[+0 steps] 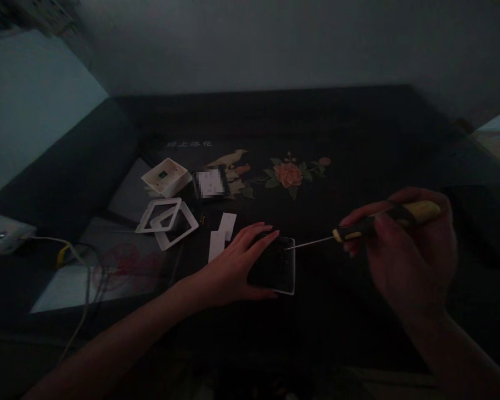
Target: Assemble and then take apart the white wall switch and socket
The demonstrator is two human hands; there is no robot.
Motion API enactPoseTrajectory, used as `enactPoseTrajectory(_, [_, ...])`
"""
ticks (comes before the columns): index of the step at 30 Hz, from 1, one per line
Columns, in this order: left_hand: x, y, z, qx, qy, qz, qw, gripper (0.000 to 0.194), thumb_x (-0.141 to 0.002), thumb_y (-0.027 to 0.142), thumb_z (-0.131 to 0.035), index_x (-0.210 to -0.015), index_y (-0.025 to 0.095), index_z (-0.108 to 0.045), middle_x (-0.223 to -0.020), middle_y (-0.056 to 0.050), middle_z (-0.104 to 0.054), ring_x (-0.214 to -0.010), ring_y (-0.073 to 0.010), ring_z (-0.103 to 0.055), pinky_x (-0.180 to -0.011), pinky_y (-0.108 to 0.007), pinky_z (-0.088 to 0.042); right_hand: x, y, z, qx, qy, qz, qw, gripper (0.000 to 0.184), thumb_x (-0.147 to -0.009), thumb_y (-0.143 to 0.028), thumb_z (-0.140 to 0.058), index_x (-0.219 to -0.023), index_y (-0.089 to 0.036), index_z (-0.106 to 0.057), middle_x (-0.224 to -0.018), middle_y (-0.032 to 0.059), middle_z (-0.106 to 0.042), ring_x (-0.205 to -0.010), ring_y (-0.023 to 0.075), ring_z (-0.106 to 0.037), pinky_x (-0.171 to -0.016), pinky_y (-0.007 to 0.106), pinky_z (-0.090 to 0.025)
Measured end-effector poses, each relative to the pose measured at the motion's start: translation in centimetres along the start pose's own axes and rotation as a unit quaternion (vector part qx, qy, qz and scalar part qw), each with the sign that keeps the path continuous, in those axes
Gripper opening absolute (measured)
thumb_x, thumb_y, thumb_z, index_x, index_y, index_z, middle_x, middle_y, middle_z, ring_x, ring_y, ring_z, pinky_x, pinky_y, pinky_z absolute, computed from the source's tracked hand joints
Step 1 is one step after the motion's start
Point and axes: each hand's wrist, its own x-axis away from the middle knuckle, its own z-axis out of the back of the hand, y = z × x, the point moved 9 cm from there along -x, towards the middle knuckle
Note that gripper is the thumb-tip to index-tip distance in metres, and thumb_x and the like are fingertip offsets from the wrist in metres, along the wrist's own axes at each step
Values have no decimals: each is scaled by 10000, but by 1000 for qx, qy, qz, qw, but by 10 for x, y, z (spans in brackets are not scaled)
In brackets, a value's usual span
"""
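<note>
My left hand (233, 266) is closed around the near and far edges of a flat, dark square piece with a white rim (294, 272), perhaps a wall switch. It lies on the dark tabletop, partly hidden by the hand. My right hand (408, 250) grips a screwdriver (420, 214) by its yellow-and-black handle. The thin shaft points left, and its tip meets the dark inside of the rimmed piece. Two thin white plates (216, 245) lie just beyond my left fingers. Small brass-coloured screws (202, 220) rest nearby.
White square frames (177, 236) overlap at left, with an open white box (166, 178) behind them. Beside the box sits a dark square part (210, 183) with a blurred label. A white socket block (6, 233) with a cable lies far left. The light is dim.
</note>
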Motion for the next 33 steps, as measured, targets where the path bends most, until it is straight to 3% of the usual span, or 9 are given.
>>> enactPoseTrajectory(3, [-13,-8,-6,19,64,47,997,1006,-725,391,-850,-1523,197,-269,-1531,-214,-318,-1471,-395,-280,-1187,-607,-316,-11,-22,-13,86,-48,67,993,285,-866,-201,-689,-1034,-284,-474,-749,-37,-725,-476,136,-604,-415,257,-455])
enactPoseTrajectory(7, [-18,-11,-7,49,141,78,986,1042,-683,346,-880,-1514,240,-261,-1576,-197,-198,-1507,-423,-161,-1192,-651,-261,-31,-41,-33,171,-119,141,968,285,-830,-159,-672,-974,-280,-457,-727,-51,-670,-497,128,-587,-421,258,-426])
enactPoseTrajectory(10, [-15,-13,-10,60,127,69,988,1140,-647,353,-906,-1535,311,-193,-1590,-178,-166,-1504,-436,-170,-1167,-663,-303,-39,-43,-44,193,-150,157,957,283,-827,-158,-675,-965,-279,-459,-736,-61,-643,-550,131,-604,-479,269,-463])
enactPoseTrajectory(15, [-5,-22,-11,45,88,72,993,1179,-697,271,-870,-1557,383,-71,-1574,-150,-237,-1446,-396,-345,-1135,-623,-393,-34,-47,-45,233,-127,209,941,336,-771,-189,-781,-925,-272,-494,-729,-84,-612,-572,115,-606,-540,274,-488])
enactPoseTrajectory(19, [-4,-27,-10,67,94,83,990,1144,-707,220,-849,-1544,405,-92,-1537,-123,-283,-1389,-370,-436,-1113,-602,-436,-27,-46,-45,254,-123,222,933,270,-791,-141,-736,-913,-265,-529,-736,-75,-585,-554,99,-607,-497,250,-476])
enactPoseTrajectory(27, [-4,-25,-10,76,85,81,990,1108,-720,219,-833,-1539,396,-108,-1503,-111,-310,-1380,-356,-441,-1113,-580,-446,-28,-37,-47,249,-138,223,932,271,-779,-143,-739,-924,-276,-554,-761,-66,-603,-564,118,-630,-521,274,-505])
enactPoseTrajectory(33, [-7,-23,-8,62,87,70,992,1093,-732,236,-823,-1541,374,-101,-1485,-120,-320,-1364,-354,-446,-1110,-569,-454,-24,-43,-49,290,-121,242,918,288,-749,-175,-783,-893,-282,-557,-722,-67,-615,-556,129,-625,-490,260,-506])
